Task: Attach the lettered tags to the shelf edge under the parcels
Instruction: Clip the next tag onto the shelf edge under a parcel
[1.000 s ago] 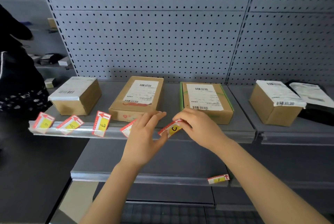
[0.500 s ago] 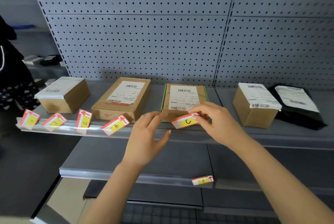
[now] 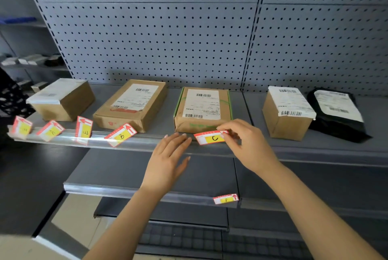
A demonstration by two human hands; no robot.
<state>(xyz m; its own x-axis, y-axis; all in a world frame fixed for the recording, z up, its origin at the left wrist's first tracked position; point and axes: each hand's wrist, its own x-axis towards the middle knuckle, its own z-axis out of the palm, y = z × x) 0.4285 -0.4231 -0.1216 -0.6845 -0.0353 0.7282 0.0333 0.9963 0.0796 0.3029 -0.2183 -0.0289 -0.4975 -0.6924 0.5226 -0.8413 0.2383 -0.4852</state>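
Note:
My right hand pinches the right end of the red-and-yellow tag C, holding it level against the shelf edge below the green-taped parcel. My left hand hovers open just left of that tag, fingertips at the shelf edge. Tag B leans crooked in the clear strip under the flat brown parcel. Tags E, A and a fourth tag lean in the strip near the left parcel.
Tag F sits on the lower shelf's edge. A small brown box and a black mailer bag lie on the right shelf section. Grey pegboard backs the shelves. A dark patterned garment is at the far left.
My right hand has carried tag C rightward and turned it level at the shelf edge. My left hand let go of tag B, which now leans in the strip, and has opened.

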